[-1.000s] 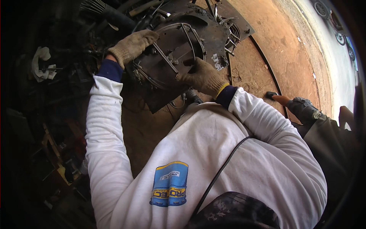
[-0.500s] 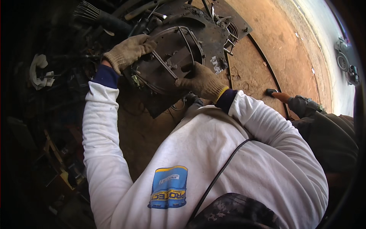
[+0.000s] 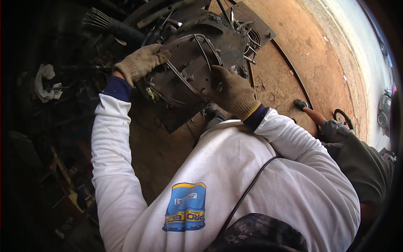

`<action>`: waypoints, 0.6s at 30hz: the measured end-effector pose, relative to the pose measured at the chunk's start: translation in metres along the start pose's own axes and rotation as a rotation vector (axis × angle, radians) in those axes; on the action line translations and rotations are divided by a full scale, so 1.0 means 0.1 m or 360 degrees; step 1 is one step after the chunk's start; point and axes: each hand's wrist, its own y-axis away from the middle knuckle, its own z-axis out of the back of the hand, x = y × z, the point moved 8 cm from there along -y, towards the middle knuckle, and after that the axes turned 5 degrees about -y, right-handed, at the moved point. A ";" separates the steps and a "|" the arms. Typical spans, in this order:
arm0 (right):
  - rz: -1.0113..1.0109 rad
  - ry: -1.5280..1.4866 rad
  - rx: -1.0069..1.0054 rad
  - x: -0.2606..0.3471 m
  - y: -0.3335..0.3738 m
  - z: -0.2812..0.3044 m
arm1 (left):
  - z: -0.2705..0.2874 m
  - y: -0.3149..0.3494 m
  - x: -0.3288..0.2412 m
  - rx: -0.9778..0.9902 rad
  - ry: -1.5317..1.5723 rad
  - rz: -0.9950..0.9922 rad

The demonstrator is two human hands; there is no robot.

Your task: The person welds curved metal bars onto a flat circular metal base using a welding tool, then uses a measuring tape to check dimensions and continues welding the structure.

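Shifted slightly rightward since the earlier frame, the brown-gloved right hand (image 3: 232,91) has bent fingers beside the near end of a grey frame of bent metal rods (image 3: 183,78); the brown-gloved left hand (image 3: 142,63) is at its left end. I cannot tell either grip. The frame lies over a dark flat metal plate (image 3: 232,44).

tan left glove (image 3: 140,62), yellow-edged tan right glove (image 3: 232,90), navy cuffs (image 3: 116,88), white blue-and-yellow-printed shirt (image 3: 222,164), dark camouflage fabric (image 3: 260,232), brown metal plate (image 3: 185,56)
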 end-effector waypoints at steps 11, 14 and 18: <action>0.0122 0.0447 -0.0122 -0.46 -0.02 0.28 | -0.01 -0.01 -0.07 -0.0049 -0.0139 0.0002; 0.0245 0.0489 -0.0225 -0.32 -0.05 0.26 | -0.03 0.01 -0.27 -0.0058 -0.0264 -0.0124; 0.0329 0.0566 0.0004 -0.23 -0.16 0.18 | -0.02 0.06 -0.25 -0.0056 -0.0235 0.0062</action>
